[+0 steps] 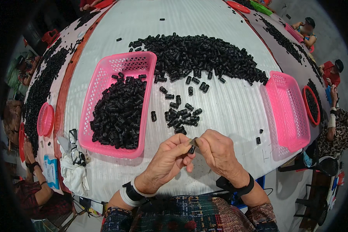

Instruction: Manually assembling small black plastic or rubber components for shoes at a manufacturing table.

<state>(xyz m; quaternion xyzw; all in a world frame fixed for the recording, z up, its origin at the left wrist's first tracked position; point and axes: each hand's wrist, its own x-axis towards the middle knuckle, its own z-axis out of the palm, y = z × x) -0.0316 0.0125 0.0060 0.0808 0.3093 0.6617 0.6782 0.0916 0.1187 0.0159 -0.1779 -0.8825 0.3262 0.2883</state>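
Note:
My left hand (169, 160) is closed, fingertips pinching a small black plastic cord lock (191, 149). My right hand (222, 155) meets it, also closed, thumb and finger on a small flat grey blade-like piece (194, 142) at the cord lock's upper end. My fingers partly hide both. Just beyond my hands lies a loose cluster of black cord locks (183, 116). To the left, a pink basket (86, 127) holds many more of them. A large heap of cord locks (205, 56) spreads across the table behind the cluster.
A second pink basket (294, 116) stands at the right, near two stray black pieces (258, 140). Glasses (78, 156), a white cloth (74, 176) and a blue-and-white packet (50, 172) lie at the left edge. Other people sit at neighbouring tables on both sides.

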